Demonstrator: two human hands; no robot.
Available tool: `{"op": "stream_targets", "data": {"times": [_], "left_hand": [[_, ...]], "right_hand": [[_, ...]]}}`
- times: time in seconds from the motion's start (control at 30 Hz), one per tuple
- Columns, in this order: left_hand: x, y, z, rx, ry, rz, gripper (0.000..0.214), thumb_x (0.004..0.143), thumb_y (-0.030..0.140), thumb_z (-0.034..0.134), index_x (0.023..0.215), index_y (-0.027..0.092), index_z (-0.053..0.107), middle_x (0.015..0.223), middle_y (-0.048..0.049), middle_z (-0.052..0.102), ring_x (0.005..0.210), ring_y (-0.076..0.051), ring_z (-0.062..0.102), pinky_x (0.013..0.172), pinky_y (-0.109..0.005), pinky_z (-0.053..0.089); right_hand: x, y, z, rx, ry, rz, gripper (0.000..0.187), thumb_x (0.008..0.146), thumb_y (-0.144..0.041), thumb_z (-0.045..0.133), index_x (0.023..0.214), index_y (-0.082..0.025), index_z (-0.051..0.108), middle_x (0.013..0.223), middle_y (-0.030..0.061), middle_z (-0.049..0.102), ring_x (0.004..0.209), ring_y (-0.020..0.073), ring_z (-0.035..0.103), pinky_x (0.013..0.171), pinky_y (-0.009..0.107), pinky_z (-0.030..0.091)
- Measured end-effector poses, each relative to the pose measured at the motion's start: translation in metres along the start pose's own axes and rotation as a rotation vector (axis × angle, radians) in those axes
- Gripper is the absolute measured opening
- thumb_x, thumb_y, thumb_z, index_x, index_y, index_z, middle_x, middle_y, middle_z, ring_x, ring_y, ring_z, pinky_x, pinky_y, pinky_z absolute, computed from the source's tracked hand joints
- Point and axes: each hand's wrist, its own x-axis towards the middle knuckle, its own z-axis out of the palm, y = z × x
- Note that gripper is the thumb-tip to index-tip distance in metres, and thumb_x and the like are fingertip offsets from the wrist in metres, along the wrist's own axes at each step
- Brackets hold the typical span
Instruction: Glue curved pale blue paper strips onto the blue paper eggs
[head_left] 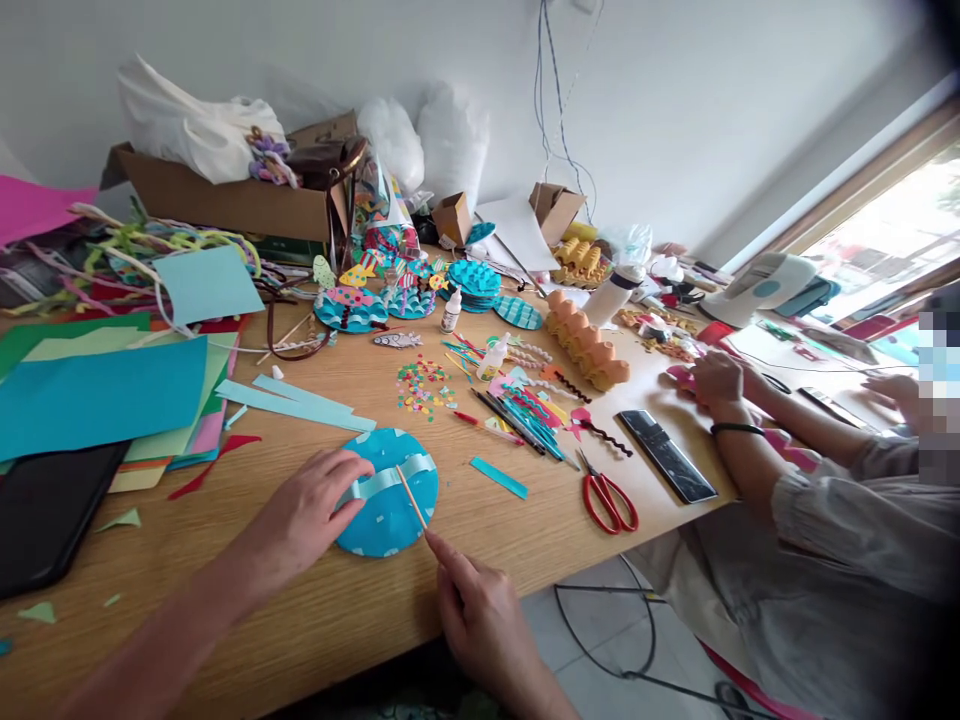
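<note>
A round blue paper disc [397, 520] with small pale dots lies on the table near the front edge. Across it runs a light-blue paper strip [379, 484], bent up in waves. My left hand [319, 500] rests at the disc's left side, thumb and fingers closed around the strip's left end. In my right hand [484, 610] is a thin wooden stick [411, 497], its tip touching or just over the strip near the disc's middle; I cannot tell which. A short blue paper strip [499, 478] lies to the right of the disc.
Red-handled scissors [611, 500] and a phone [666, 455] lie at the right, near a co-worker's hands [720, 380]. Coloured paper sheets [105, 390] are stacked left. Behind stand glue bottles [451, 312], pens [514, 420], confetti [424, 388], egg-carton pieces [585, 345] and decorated discs [351, 310].
</note>
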Motion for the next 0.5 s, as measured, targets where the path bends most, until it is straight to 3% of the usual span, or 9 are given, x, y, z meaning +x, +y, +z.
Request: {"op": "stream_targets", "data": {"times": [0.13, 0.33, 0.5], "left_hand": [[0.005, 0.001, 0.011, 0.032, -0.038, -0.009, 0.022, 0.082, 0.023, 0.046, 0.100, 0.021, 0.058, 0.103, -0.0081, 0.063, 0.100, -0.023, 0.058, 0.088, -0.037, 0.047], [-0.015, -0.015, 0.014, 0.066, -0.108, -0.170, 0.034, 0.074, 0.028, 0.054, 0.108, 0.021, 0.054, 0.111, -0.0101, 0.057, 0.102, -0.027, 0.056, 0.088, -0.041, 0.046], [-0.026, -0.022, 0.020, 0.082, -0.076, -0.186, 0.039, 0.073, 0.027, 0.054, 0.112, 0.023, 0.051, 0.113, -0.0098, 0.055, 0.107, -0.027, 0.053, 0.091, -0.044, 0.044]], "right_hand": [[0.009, -0.002, -0.002, -0.019, -0.065, 0.076, 0.048, 0.080, -0.007, 0.040, 0.125, -0.018, 0.053, 0.080, 0.0047, 0.071, 0.064, 0.0158, 0.065, 0.058, 0.022, 0.041], [0.014, -0.005, -0.005, -0.097, -0.174, 0.136, 0.054, 0.075, -0.005, 0.046, 0.126, -0.022, 0.053, 0.083, 0.0047, 0.072, 0.070, 0.0169, 0.067, 0.061, 0.021, 0.043], [0.017, -0.005, -0.006, -0.104, -0.199, 0.153, 0.051, 0.076, -0.006, 0.045, 0.123, -0.022, 0.055, 0.082, 0.0050, 0.072, 0.071, 0.0185, 0.068, 0.060, 0.022, 0.043]]}}
